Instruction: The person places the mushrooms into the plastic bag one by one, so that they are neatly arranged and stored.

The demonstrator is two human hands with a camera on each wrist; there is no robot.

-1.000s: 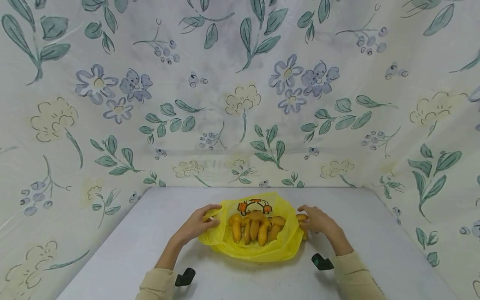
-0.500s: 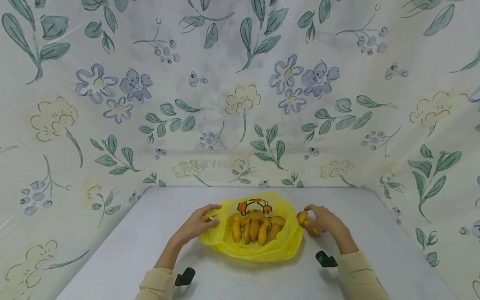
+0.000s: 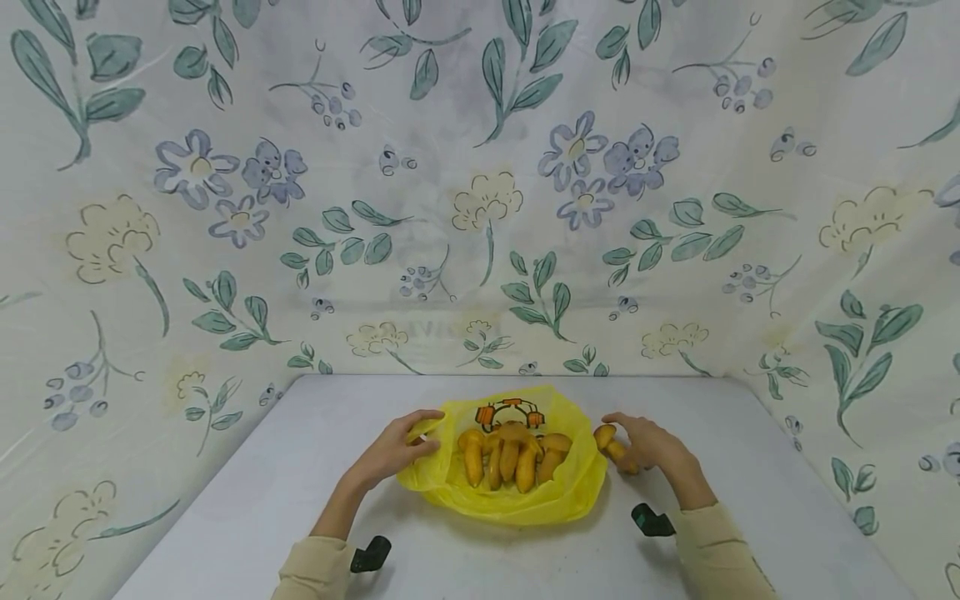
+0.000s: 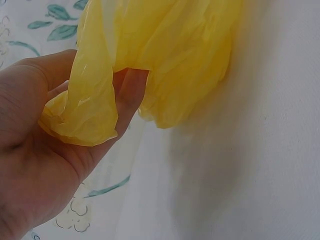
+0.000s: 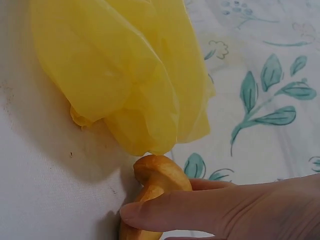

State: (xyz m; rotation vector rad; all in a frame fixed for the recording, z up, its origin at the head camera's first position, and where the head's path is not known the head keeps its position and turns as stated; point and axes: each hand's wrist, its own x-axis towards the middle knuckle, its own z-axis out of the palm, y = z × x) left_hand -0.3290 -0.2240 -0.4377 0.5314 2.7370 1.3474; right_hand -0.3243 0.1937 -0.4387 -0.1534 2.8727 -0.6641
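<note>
A yellow plastic bag [image 3: 517,510] lies opened out at the middle of the table, an orange headphone-like print on its far inner side. Several brown-yellow mushrooms [image 3: 510,454] sit side by side in it. My left hand [image 3: 396,448] holds the bag's left edge; in the left wrist view a fold of the plastic [image 4: 92,110] passes between thumb and fingers. Just off the bag's right side, my right hand [image 3: 658,446] grips a single mushroom [image 5: 162,172] by its stem, thumb across it. The cap points toward the bag, and the stem's lower end is partly hidden.
The white table [image 3: 510,567] reaches back to a floral-patterned cloth [image 3: 480,208] that hangs behind and at both sides. A small black device [image 3: 371,554] is beside the left wrist, and a similar black device [image 3: 652,519] beside the right.
My right hand has shifted slightly to the right from the bag's side, and the mushroom in it now leans, its stem end toward the palm. The left hand and bag stay put.
</note>
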